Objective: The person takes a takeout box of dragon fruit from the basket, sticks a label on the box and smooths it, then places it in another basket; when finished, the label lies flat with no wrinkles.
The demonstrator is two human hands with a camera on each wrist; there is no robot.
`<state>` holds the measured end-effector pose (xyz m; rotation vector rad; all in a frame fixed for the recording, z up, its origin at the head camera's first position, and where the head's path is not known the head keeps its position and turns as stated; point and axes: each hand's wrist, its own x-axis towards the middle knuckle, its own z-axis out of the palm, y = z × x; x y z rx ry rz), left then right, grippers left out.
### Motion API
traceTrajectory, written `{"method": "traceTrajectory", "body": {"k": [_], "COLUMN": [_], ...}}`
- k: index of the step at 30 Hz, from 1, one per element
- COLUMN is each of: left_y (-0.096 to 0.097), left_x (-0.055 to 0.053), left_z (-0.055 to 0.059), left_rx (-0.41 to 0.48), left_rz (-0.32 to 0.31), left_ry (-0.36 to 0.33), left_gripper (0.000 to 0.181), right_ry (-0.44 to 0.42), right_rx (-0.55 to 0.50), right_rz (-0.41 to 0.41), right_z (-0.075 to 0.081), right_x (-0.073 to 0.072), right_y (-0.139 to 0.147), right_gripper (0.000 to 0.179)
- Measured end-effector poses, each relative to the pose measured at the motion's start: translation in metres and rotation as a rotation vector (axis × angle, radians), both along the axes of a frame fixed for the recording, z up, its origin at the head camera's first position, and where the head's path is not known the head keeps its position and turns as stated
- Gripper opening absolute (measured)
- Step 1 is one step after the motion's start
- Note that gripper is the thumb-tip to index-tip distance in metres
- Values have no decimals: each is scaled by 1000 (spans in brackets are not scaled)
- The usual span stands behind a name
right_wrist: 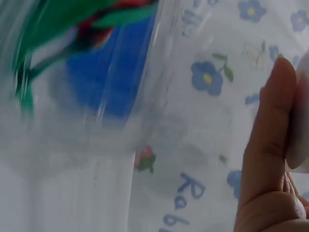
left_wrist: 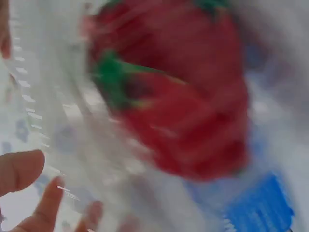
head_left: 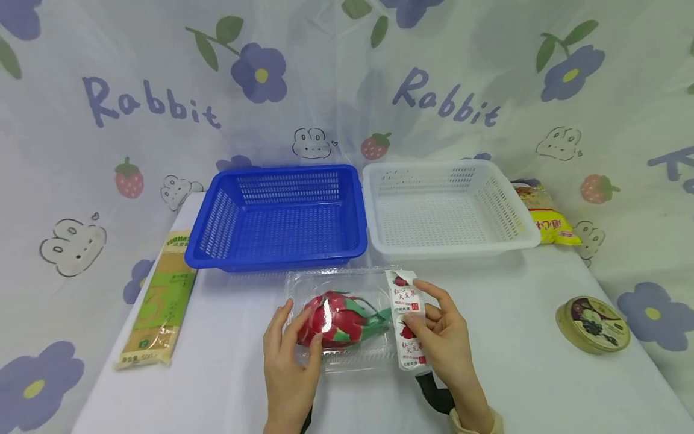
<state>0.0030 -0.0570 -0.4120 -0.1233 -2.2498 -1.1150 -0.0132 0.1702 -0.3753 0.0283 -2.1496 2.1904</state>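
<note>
A clear plastic box (head_left: 347, 279) lies in front of me with a red and green dragon fruit (head_left: 338, 318) inside. My left hand (head_left: 291, 367) rests at the box's left side with its fingers spread and loosely bent. In the left wrist view the dragon fruit (left_wrist: 178, 92) looks large and blurred behind the plastic. My right hand (head_left: 451, 340) pinches a strip of white labels (head_left: 403, 301) between thumb and fingers, over the box's right edge. Printed on the labels are a dragon fruit and red characters.
A blue basket (head_left: 276, 264) and a white basket (head_left: 455, 247) stand side by side behind the box. At the left lies a noodle pack (head_left: 159, 301). A round tin (head_left: 593, 324) sits at the right, and a yellow snack bag (head_left: 550, 220) lies beside the white basket.
</note>
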Motion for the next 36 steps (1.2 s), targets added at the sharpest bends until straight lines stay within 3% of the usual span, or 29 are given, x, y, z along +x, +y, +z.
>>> {"method": "traceTrajectory", "body": {"k": [2, 4, 5, 8, 11, 15, 17, 20, 24, 27, 32, 36], "left_y": [8, 16, 20, 31, 36, 38, 37, 36, 34, 31, 28, 28], "left_x": [0, 1, 2, 3, 3, 0, 0, 1, 2, 1, -1, 0], "left_z": [7, 14, 17, 24, 28, 29, 29, 28, 27, 25, 25, 22], "left_rx": [44, 103, 134, 247, 329, 353, 354, 336, 296, 270, 278, 242], "left_rz": [-89, -207, -266, -385, -406, -401, -412, -453, -518, -568, -654, -630], "left_ry": [98, 130, 126, -11, -105, -62, -70, -105, -156, -137, -107, -77], "left_gripper": [44, 39, 37, 32, 30, 26, 24, 26, 38, 48, 58, 57], "right_ry": [36, 75, 96, 146, 179, 217, 252, 329, 407, 407, 423, 403], "right_rx": [-42, -72, -82, -101, -152, -209, -190, -75, 107, 157, 144, 76], "right_rz": [44, 88, 108, 150, 189, 243, 270, 310, 357, 413, 470, 460], "right_z": [1, 1, 0, -2, -6, -10, -12, -13, -13, -14, -15, -15], "right_x": [3, 6, 8, 12, 17, 21, 22, 20, 17, 14, 11, 10], "right_y": [-6, -12, -15, -23, -31, -39, -40, -41, -37, -34, -29, -29], "right_gripper": [63, 67, 68, 67, 57, 36, 29, 24, 35, 42, 48, 48]}}
